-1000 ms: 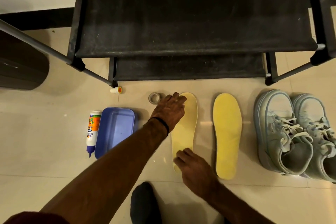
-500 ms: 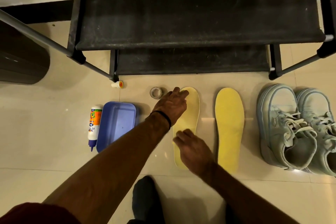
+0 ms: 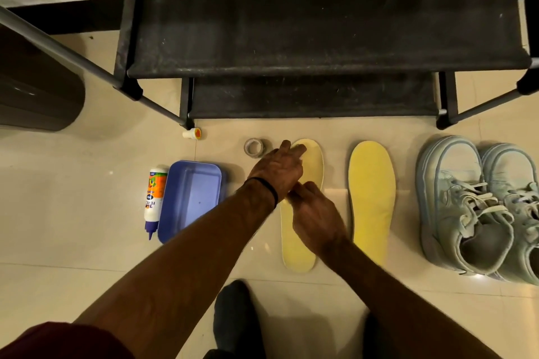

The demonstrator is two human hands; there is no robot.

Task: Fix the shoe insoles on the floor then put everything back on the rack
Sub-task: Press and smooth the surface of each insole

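Insole-fixing step: both hands, left (image 3: 275, 170) and right (image 3: 316, 214), press flat with relaxed fingers on the pale insole (image 3: 297, 253) lying on the floor before the rack (image 3: 320, 38); next likely the second insole (image 3: 372, 201).

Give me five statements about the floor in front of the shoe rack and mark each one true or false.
1. Both hands, the left hand and the right hand, are on the paler insole. True.
2. The glue bottle stands upright with its cap on. False: it lies on its side, and a small cap lies apart near the rack leg.
3. The blue tray lies between the glue bottle and the left forearm. True.
4. The sneakers sit on the rack. False: they are on the floor, right of the brighter insole.
5. The tape roll lies inside the tray. False: it lies on the floor by the left hand's fingertips.
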